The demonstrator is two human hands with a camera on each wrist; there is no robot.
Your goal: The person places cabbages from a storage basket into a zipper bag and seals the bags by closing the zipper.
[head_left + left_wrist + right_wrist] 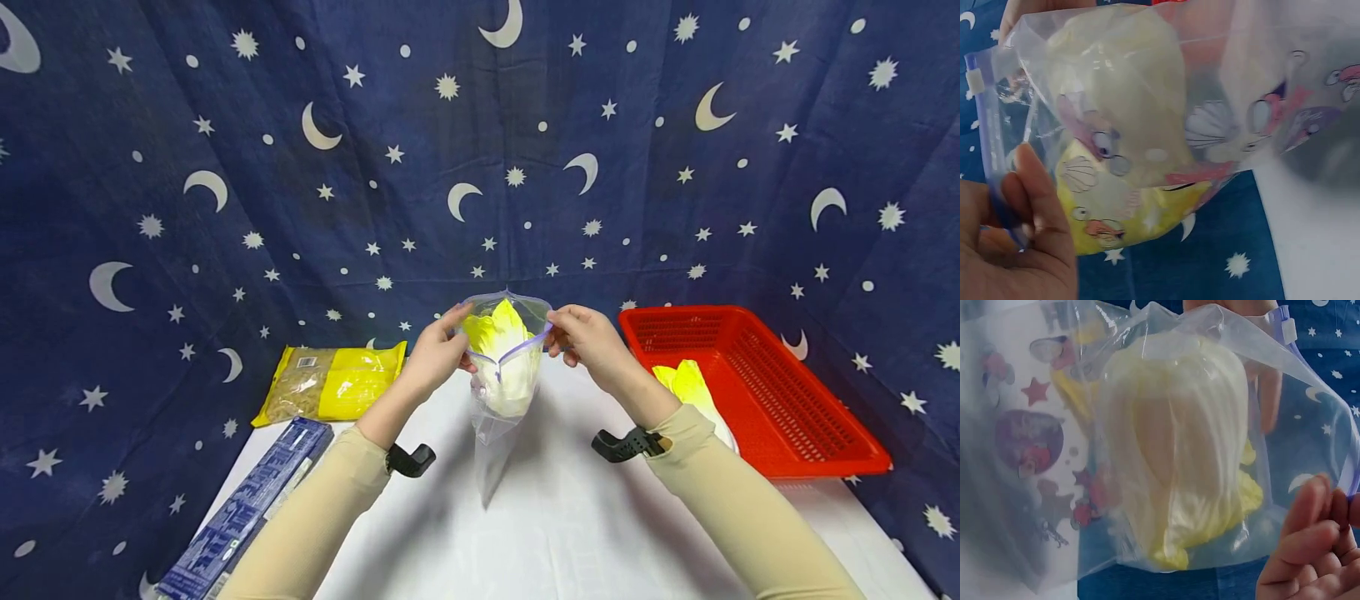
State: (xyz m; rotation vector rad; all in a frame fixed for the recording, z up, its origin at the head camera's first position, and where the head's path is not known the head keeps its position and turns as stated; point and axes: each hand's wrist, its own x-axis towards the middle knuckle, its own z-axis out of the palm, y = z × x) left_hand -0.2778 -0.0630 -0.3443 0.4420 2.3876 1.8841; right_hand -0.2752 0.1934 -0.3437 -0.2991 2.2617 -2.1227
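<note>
Zip bag point(501, 417): clear plastic, purple seal strip, printed with pink and purple shells, stars and cartoon figures. Cabbage point(501, 350) inside: pale white, yellow leaf tips. Basket point(787, 417): red mesh. Noodle packet point(330, 382): yellow. Box point(247, 504): blue. Backdrop point(225, 208): navy, patterned with white moons and stars. Counter point(570, 525): white.

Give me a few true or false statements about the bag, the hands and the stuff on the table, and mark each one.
1. Both hands hold the zip bag at its top edge. True: left hand, right hand.
2. The bag is empty. False: a yellow-white cabbage sits inside.
3. The red basket is on the person's right. True.
4. The noodle packet lies in the basket. False: it lies on the left, apart from it.
5. The blue box stands upright. False: it lies flat.
</note>
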